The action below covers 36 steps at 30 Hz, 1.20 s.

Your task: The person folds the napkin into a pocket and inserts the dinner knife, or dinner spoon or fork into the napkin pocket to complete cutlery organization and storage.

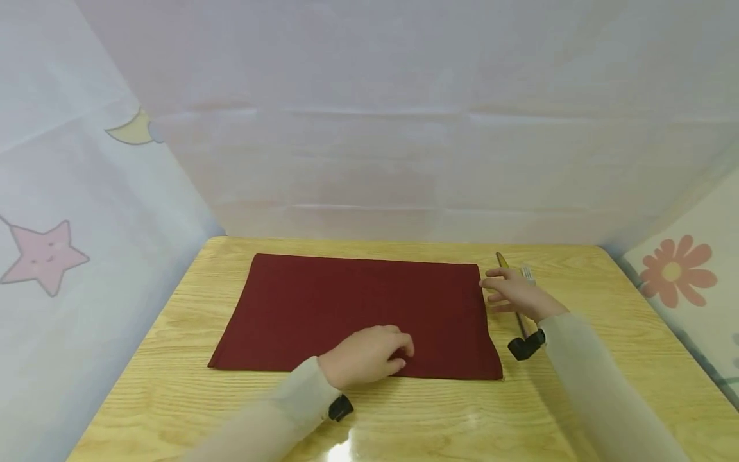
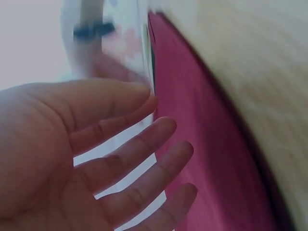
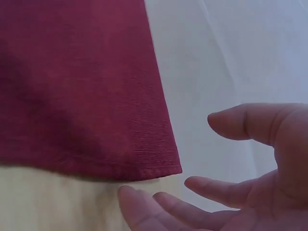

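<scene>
A dark red cloth (image 1: 346, 301) lies flat on the wooden table as a wide rectangle, its right side slightly wavy. My left hand (image 1: 369, 354) is over its near edge, right of the middle; in the left wrist view the fingers are spread, loosely bent and hold nothing. My right hand (image 1: 516, 294) hovers by the cloth's far right part, its fingers spread beside the right edge. In the right wrist view the cloth's corner (image 3: 163, 161) shows near the fingertips, with nothing gripped. Contact between either hand and the cloth cannot be told.
Partly under my right hand, a long thin thing with a yellowish end (image 1: 501, 260) lies on the table (image 1: 577, 276). Next to it is a small white printed label (image 1: 528, 274). Pale printed sheets (image 1: 369, 128) stand as walls behind and at both sides.
</scene>
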Tool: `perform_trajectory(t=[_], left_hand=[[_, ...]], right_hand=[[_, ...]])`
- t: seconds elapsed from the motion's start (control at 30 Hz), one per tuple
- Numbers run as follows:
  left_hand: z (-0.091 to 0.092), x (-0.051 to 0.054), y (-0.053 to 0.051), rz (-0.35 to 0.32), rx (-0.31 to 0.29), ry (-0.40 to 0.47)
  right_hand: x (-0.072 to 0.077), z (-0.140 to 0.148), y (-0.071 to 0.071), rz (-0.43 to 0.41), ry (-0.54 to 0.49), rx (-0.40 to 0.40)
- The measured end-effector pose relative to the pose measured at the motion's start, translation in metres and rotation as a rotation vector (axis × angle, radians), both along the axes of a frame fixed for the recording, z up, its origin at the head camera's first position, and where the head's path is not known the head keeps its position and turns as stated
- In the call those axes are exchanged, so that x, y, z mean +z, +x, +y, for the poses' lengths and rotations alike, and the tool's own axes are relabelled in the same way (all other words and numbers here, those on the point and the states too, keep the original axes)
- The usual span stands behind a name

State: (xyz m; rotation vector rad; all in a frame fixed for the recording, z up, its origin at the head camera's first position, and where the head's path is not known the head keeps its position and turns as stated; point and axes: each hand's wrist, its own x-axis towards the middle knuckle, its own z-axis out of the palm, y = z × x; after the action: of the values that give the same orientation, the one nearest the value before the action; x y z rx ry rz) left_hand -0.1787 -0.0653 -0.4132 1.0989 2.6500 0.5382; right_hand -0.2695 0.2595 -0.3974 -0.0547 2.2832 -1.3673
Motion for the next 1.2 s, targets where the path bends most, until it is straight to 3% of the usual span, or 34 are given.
perform_trajectory(t=[0.13,0.23,0.37,0.53,0.8,1.03,1.2], left_hand=[[0.036,0.001,0.004,-0.019,-0.113,-0.038],[0.055,-0.001,0.004,-0.025,-0.143,-0.072],[0.073,-0.007,0.003,0.008,-0.111,-0.128],[0.090,-0.013,0.002,0.104,-0.050,-0.206],[0.114,-0.014,0.007,0.194,0.046,-0.320],[0.122,-0.015,0.018,0.334,0.069,-0.377],[0.130,-0.012,0.022,0.370,0.051,-0.449]], right_hand=[[0.001,-0.003,-0.017,-0.020,0.006,0.009],[-0.003,-0.002,-0.027,-0.043,0.003,-0.010],[-0.014,0.000,-0.038,-0.066,0.006,-0.039],[-0.027,0.003,-0.052,-0.078,-0.016,-0.055],[-0.023,0.000,-0.052,-0.104,-0.029,-0.087],[-0.021,0.007,-0.051,-0.130,-0.111,-0.055],[-0.021,0.011,-0.053,-0.183,-0.180,-0.096]])
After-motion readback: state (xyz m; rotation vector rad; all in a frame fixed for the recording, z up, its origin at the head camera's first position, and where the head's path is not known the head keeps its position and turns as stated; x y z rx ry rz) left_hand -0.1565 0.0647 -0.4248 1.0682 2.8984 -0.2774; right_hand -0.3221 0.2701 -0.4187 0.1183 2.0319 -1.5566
